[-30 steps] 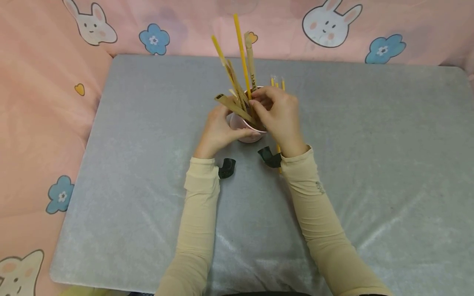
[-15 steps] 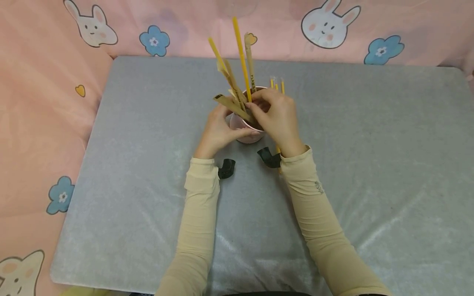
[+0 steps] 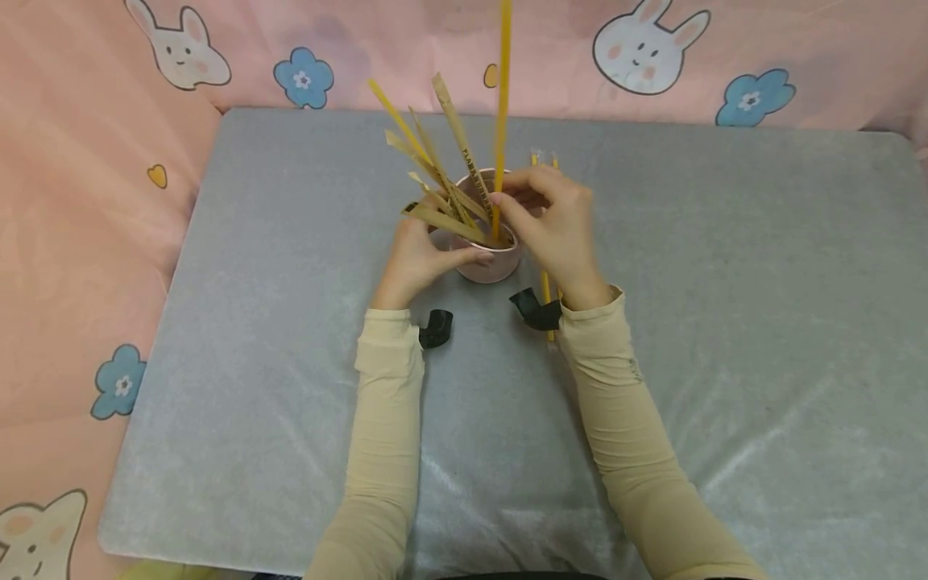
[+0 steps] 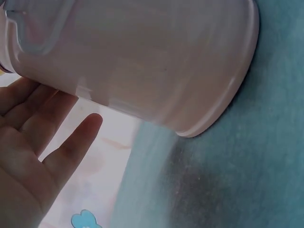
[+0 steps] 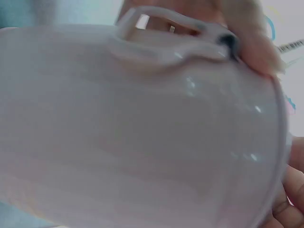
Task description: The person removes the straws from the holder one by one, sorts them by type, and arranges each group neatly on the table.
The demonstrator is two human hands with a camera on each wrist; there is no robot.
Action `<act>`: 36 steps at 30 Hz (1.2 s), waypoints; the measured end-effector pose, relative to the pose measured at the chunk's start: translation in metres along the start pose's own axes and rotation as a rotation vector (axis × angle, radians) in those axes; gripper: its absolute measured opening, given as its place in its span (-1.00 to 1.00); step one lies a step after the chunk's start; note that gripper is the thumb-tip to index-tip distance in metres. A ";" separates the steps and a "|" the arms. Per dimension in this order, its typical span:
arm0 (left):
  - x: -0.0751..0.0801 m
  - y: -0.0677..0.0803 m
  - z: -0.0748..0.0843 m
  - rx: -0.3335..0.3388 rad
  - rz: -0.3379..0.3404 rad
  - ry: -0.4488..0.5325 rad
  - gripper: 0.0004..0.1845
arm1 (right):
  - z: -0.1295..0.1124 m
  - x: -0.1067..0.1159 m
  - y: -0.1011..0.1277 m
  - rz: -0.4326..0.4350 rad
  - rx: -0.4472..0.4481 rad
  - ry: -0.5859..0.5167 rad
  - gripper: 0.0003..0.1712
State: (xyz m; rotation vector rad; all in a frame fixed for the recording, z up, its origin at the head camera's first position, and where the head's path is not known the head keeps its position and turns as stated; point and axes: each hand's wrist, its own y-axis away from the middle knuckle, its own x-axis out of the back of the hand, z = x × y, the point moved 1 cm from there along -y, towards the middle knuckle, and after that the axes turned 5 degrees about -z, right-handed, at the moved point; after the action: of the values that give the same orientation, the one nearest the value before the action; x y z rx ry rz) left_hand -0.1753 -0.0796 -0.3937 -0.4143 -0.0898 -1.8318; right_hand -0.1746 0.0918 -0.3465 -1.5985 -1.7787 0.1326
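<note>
A pinkish mug (image 3: 493,267) stands on the table, its handle showing in both wrist views. My left hand (image 3: 412,256) holds it, thumb along the near rim and fingers at its left side. Between thumb and fingertips, my right hand (image 3: 557,221) pinches a yellow straw (image 3: 503,105). That straw stands nearly upright, its lower end inside the mug. Several brown paper-wrapped straws (image 3: 453,117) lean left out of the mug, some with torn ends. Another yellow straw (image 3: 387,105) sticks out among them. In the left wrist view, fingers (image 4: 76,142) spread beside the mug's wall (image 4: 142,61).
Several yellow straws (image 3: 545,283) in clear wrap lie on the table, partly under my right hand and wrist. Black curved pieces (image 3: 437,329) jut from both cuffs. The grey cloth-covered table (image 3: 254,322) meets a pink printed curtain (image 3: 406,56) at the back and left.
The pinched yellow straw has risen, shifted right and become more upright. The paper-wrapped straws now lean further left. The mug's rim has tipped back left, so the mug stands straighter.
</note>
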 end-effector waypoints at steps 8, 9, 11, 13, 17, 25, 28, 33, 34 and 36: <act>0.002 0.001 -0.002 0.005 0.011 0.023 -0.44 | -0.004 0.013 -0.002 0.052 0.005 -0.102 -0.90; 0.002 0.001 -0.001 0.013 0.014 0.014 -0.42 | -0.004 0.015 -0.002 0.063 0.000 -0.118 -0.90; 0.002 0.002 -0.001 0.041 0.016 -0.001 -0.39 | -0.004 0.018 -0.002 0.083 -0.006 -0.142 -0.89; 0.003 0.002 -0.002 0.062 0.017 0.001 -0.36 | -0.004 0.023 -0.002 0.102 -0.008 -0.157 -0.88; 0.002 0.001 -0.003 0.079 0.012 0.013 -0.34 | -0.004 0.032 -0.002 0.152 -0.023 -0.188 -0.89; 0.002 0.003 -0.003 0.097 0.000 0.029 -0.27 | -0.007 0.047 -0.001 0.252 -0.096 -0.351 -0.95; 0.002 0.003 -0.003 0.112 0.003 0.023 -0.23 | -0.008 0.052 -0.001 0.284 -0.126 -0.359 -0.91; 0.002 0.003 -0.002 0.107 0.005 0.026 -0.23 | -0.009 0.058 0.000 0.349 -0.172 -0.415 -0.95; 0.001 0.003 -0.002 0.108 0.005 0.029 -0.23 | -0.009 0.059 0.000 0.364 -0.174 -0.430 -0.95; 0.001 0.003 -0.002 0.104 0.005 0.034 -0.22 | -0.010 0.062 0.000 0.391 -0.177 -0.447 -0.94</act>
State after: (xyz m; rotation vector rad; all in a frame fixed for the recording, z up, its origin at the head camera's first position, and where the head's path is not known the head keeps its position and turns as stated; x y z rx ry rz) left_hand -0.1733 -0.0822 -0.3957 -0.3098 -0.1599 -1.8196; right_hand -0.1667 0.1433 -0.3125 -2.1643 -1.8112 0.5684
